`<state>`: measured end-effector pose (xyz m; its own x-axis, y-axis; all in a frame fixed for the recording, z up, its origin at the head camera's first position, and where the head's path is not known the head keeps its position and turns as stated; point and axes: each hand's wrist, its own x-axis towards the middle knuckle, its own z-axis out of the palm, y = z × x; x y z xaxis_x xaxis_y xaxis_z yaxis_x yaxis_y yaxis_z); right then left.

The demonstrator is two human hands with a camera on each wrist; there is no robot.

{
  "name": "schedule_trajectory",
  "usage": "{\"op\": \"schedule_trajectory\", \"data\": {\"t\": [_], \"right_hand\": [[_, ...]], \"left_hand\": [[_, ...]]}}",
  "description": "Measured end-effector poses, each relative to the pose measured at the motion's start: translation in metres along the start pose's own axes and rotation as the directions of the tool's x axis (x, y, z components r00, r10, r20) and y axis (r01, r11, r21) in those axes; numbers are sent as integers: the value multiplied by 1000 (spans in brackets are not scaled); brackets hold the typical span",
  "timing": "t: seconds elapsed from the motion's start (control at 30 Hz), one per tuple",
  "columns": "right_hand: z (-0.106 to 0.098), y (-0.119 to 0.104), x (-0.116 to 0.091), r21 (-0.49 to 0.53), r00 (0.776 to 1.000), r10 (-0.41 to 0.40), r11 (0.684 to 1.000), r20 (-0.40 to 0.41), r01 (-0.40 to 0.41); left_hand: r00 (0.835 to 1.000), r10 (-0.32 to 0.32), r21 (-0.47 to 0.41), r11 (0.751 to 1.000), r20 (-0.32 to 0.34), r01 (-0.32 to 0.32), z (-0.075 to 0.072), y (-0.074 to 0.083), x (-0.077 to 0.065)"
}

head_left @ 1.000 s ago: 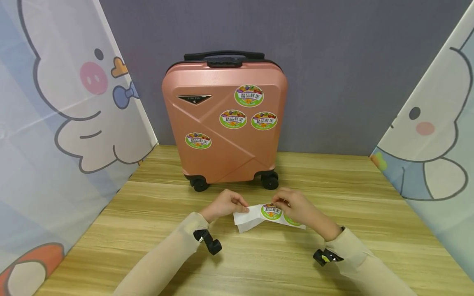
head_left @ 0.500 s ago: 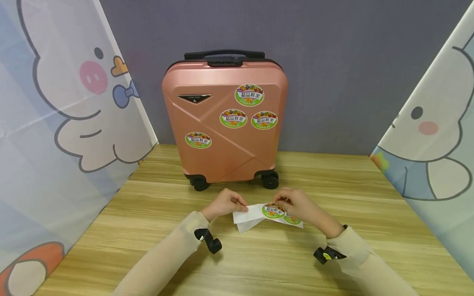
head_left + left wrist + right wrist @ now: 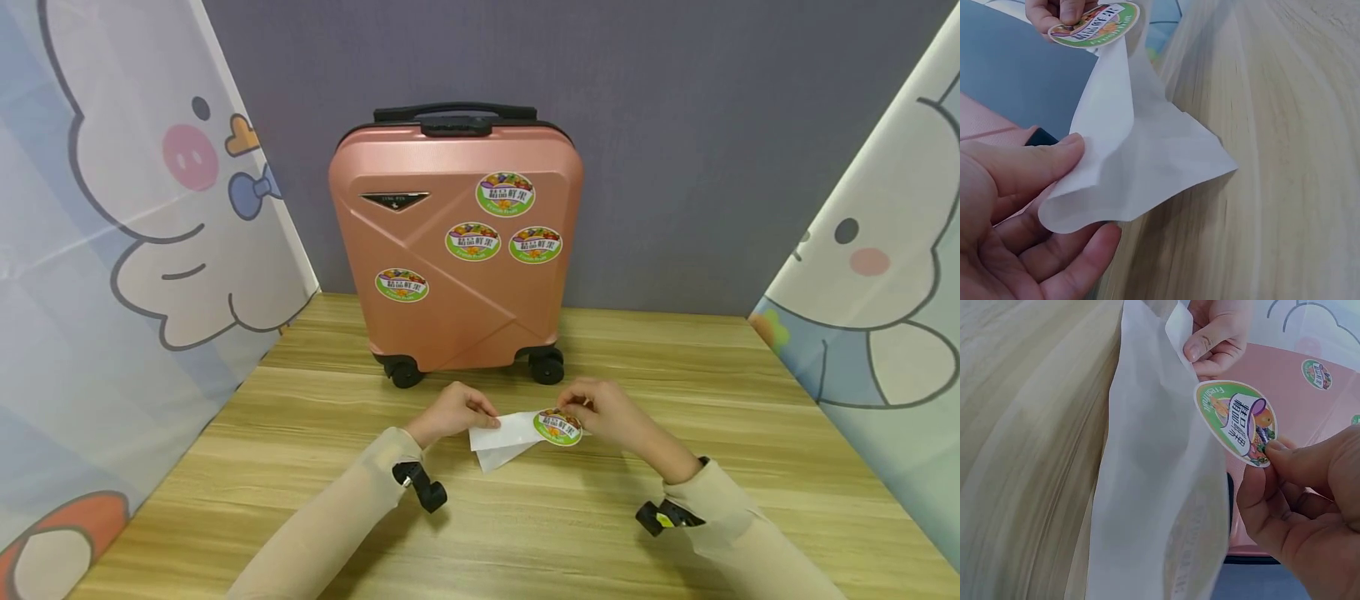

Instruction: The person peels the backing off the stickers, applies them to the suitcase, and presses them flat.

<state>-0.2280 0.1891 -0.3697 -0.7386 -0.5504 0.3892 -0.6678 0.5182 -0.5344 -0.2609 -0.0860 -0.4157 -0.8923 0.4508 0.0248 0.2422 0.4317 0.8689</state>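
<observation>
My left hand (image 3: pixel 454 412) pinches a folded strip of white backing paper (image 3: pixel 504 432) between thumb and fingers, above the table. Between the thumb and finger of my right hand (image 3: pixel 607 415) is the edge of an oval fruit sticker (image 3: pixel 558 427) with a green rim. Most of the sticker (image 3: pixel 1235 422) stands away from the strip in the right wrist view; whether its far edge still touches the paper, I cannot tell. Another sticker shows faintly through the paper (image 3: pixel 1147 444) there. Behind both hands stands a pink suitcase (image 3: pixel 442 325), with several matching stickers on its front.
The suitcase stands upright on black wheels (image 3: pixel 547 367) on the wood-grain table (image 3: pixel 675 358), close to a grey back wall (image 3: pixel 675 167). Cartoon-printed panels (image 3: pixel 165 250) flank the table on both sides. A small black camera (image 3: pixel 429 490) is worn on each wrist.
The sticker in my right hand has lifted off more of the strip and shifted slightly right. The strip's right end, with another sticker, has dropped out of sight. My left hand has barely moved.
</observation>
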Motion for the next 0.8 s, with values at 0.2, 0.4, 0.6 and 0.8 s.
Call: {"op": "schedule_trajectory", "data": {"t": [0.2, 0.4, 0.6, 0.8], "right_hand": [[-2, -1, 0, 64, 991, 113, 992, -65, -109], [-7, -1, 2, 83, 981, 173, 983, -86, -166], [-6, -1, 3, 139, 981, 186, 975, -63, -176], [-1, 2, 4, 215, 978, 208, 956, -29, -197]], "left_hand": [[999, 26, 29, 999, -21, -25, -6, 0, -1], [993, 102, 126, 988, -66, -93, -10, 3, -4], [991, 112, 149, 984, -73, -100, -12, 3, -5], [994, 99, 152, 984, -45, -91, -12, 2, -9]]}}
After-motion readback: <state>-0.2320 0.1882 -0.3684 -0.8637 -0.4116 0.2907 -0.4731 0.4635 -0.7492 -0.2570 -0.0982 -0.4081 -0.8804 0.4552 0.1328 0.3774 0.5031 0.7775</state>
